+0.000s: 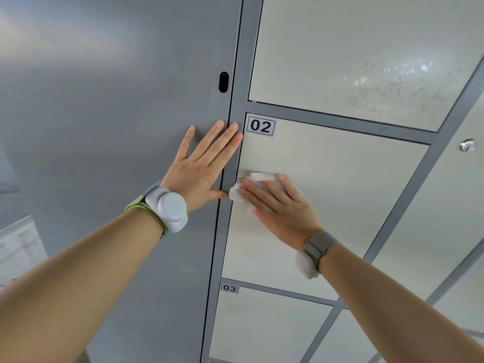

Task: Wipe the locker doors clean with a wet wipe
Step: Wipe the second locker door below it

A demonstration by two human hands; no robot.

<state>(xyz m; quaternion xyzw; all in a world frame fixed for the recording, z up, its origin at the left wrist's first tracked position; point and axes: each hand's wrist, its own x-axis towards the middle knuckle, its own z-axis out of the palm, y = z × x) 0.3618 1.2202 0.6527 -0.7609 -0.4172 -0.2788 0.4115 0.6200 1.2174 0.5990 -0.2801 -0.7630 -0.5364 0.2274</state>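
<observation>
Grey side panel: a broad plain surface on the left, with a dark keyhole slot near its right edge.
Left hand: laid flat on the panel with straight, spread fingers and nothing in it. The fingertips reach across onto the grey frame upright. It looks like a brace.
Left wrist: carries a white wrist device on a green-edged strap.
Wet wipe: bunched and white, pressed against door 02 close to its left edge. It pokes out past the fingertips towards the upright.
Right hand: fingers straight and together, pressing the wipe flat to the door rather than gripping it.
Number label: "02", at the door's top left corner, above the wipe.
Upper door: shows wet streaks, so it is probably already wiped.
Door 03: below, with no streaks visible.
Step in hand: wiping door 02, partway down its left side.
Next move: it calls for firm, even strokes rightward across the panel and then lower, with the label corner and edges covered before moving on to 03.
</observation>
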